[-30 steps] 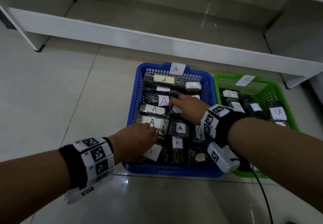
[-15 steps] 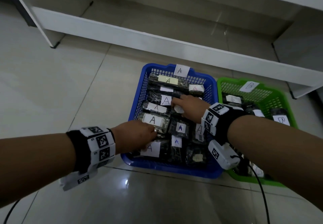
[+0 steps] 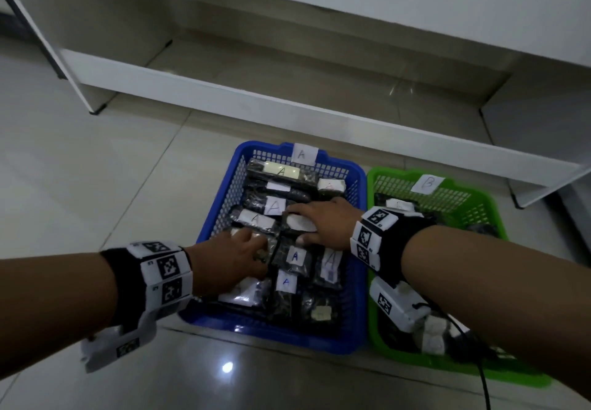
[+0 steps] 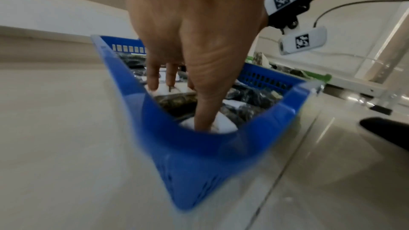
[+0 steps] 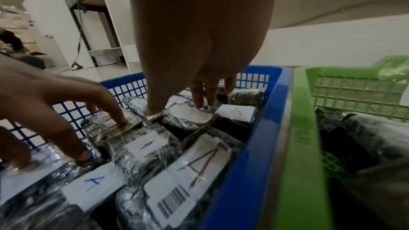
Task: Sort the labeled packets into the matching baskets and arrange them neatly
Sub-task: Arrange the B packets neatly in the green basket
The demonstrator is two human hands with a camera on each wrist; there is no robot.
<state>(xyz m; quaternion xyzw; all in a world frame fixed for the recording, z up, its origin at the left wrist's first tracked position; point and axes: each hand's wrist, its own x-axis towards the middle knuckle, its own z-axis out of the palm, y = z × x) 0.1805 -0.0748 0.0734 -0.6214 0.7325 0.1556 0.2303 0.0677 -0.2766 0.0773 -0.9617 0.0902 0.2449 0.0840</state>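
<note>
Blue basket (image 3: 220,205) marked A, on the floor beside the green basket (image 3: 486,208) marked B, filled with packets (image 3: 294,258) of dark contents in glossy clear wrap; probably light, yielding and slippery, best taken by the edges. Left hand (image 3: 230,262) and right hand (image 3: 323,221), fingers spread flat, press packets inside it, gripping none.

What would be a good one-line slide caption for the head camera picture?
Both hands, left hand and right hand, press flat on A-labelled packets in the blue basket, beside the green basket.
</note>
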